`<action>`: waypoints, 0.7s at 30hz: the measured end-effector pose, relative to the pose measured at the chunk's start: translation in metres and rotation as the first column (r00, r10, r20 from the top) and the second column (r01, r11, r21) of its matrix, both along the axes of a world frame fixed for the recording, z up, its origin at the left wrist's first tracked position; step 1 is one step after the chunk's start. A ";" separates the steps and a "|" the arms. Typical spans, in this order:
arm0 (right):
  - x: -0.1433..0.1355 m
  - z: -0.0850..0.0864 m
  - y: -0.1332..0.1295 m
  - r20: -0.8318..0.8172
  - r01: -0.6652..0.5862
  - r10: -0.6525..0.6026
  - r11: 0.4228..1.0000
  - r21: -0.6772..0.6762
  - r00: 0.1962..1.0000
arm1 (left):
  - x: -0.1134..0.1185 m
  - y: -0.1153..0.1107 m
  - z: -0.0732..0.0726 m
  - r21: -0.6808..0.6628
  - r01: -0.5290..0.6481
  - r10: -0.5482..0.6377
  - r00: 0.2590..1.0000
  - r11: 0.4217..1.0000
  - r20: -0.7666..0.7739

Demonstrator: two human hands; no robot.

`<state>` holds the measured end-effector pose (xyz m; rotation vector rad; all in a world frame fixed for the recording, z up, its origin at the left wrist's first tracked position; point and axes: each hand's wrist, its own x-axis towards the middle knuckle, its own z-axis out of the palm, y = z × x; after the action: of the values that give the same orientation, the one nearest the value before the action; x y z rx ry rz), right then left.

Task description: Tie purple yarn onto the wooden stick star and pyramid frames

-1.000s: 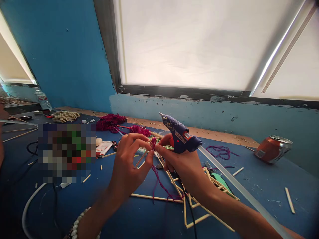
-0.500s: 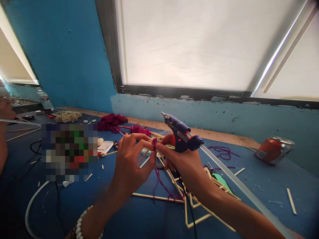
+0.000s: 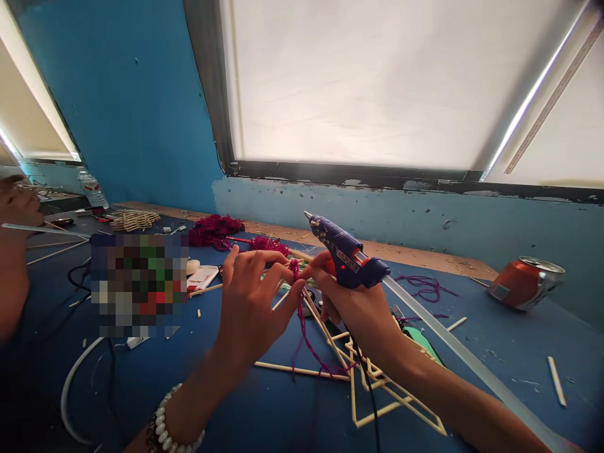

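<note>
Near the middle, my left hand [image 3: 257,292] has its thumb and fingers closed at purple yarn [image 3: 295,269] wrapped round the tip of a stick frame. My right hand [image 3: 352,308] holds a dark blue glue gun [image 3: 342,251], its nozzle pointing up and left and a long clear glue stick [image 3: 438,324] out of its back. The fingertips of that hand also meet the yarn. Loose yarn ends hang down over the wooden stick frame [image 3: 377,384], which rests on the blue table under my right forearm.
An orange-red can [image 3: 523,283] leans at the right. Purple yarn bundles [image 3: 214,231], stacked sticks [image 3: 134,220] and a bottle [image 3: 92,187] lie or stand toward the back left. Another person's arm [image 3: 14,270] is at the left edge.
The fingers of both hands have shifted slightly around the yarn, and more of it shows between them. The camera view has moved a little to the left.
</note>
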<state>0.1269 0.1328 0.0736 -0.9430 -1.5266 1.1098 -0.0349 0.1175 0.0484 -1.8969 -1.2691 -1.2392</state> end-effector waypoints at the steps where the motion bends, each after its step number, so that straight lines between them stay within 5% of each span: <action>1: 0.001 0.000 -0.001 0.002 -0.012 0.012 1.000 0.006 1.000 | 0.000 0.000 0.000 0.000 -0.003 0.003 1.000 1.000 0.001; 10: 0.005 0.000 0.002 -0.006 -0.090 0.090 0.995 0.040 0.996 | 0.001 0.002 0.003 -0.007 0.038 -0.037 0.997 0.999 0.067; 17: 0.040 0.017 0.001 0.169 -0.164 0.147 0.982 0.090 0.975 | 0.001 -0.001 0.000 0.004 0.062 -0.062 0.990 0.998 0.126; 21: 0.047 0.012 0.002 0.189 -0.181 0.152 0.973 0.145 0.970 | 0.002 -0.001 0.001 -0.011 0.096 -0.093 0.982 0.995 0.162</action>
<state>0.1737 0.1344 0.0855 -0.8305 -1.8401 1.0220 -0.0330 0.1165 0.0492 -1.9223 -1.2882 -1.4600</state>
